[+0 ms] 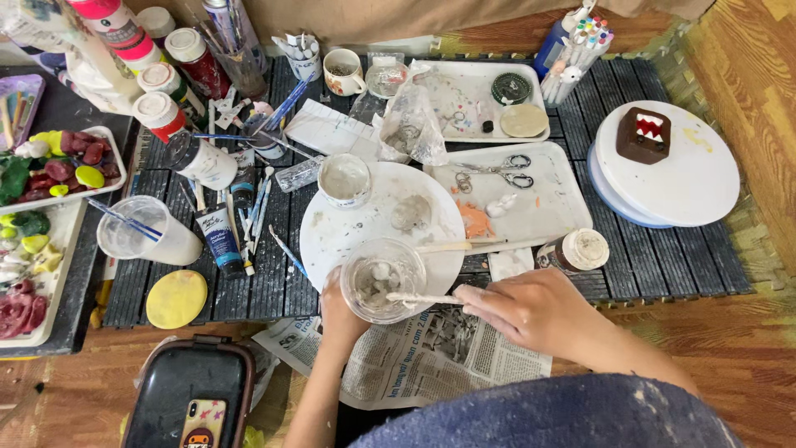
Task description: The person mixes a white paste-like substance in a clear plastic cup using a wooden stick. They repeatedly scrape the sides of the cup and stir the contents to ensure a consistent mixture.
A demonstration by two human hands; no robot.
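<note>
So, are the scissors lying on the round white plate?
No, the scissors lie on a rectangular white tray, beside the round white plate.

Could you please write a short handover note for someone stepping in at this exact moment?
Left hand steadies a small clear cup from beside and below; the cup sits at the near edge of the round white plate.
Right hand holds a wooden stick with its tip in the cup.
The cup holds a whitish-grey mix with lumps showing, so stirring looks underway, not finished.
A second stick lies on the plate; an open white jar stands at the plate's far edge.
Newspaper lies under the hands.
</note>
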